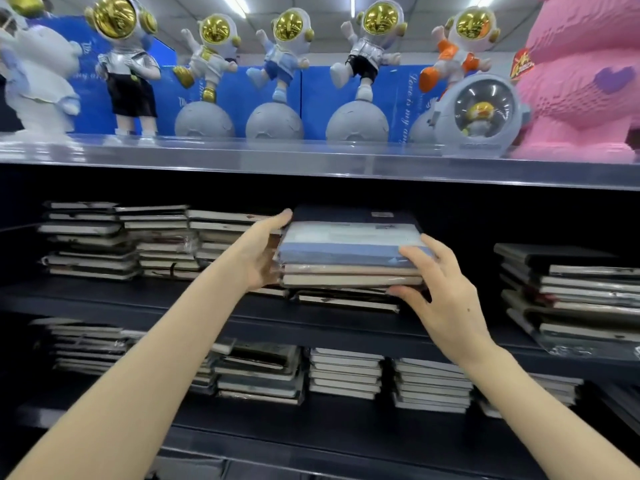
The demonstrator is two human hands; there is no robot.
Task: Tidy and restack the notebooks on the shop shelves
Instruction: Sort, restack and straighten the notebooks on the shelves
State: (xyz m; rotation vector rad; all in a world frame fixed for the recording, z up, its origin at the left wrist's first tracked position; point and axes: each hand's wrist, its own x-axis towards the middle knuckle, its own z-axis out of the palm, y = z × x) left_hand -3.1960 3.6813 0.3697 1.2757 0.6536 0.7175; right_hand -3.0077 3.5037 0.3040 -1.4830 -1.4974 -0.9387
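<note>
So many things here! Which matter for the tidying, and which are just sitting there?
Part of the job:
notebook stack, gripped between left hand and right hand
other notebook piles beside and below it

Just sitting there:
astronaut figurines
pink block figure
domed duck ornament
All three stand on the top shelf.

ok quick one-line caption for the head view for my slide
Left hand and right hand grip a stack of notebooks at the middle shelf, below a row of astronaut figurines.
</note>
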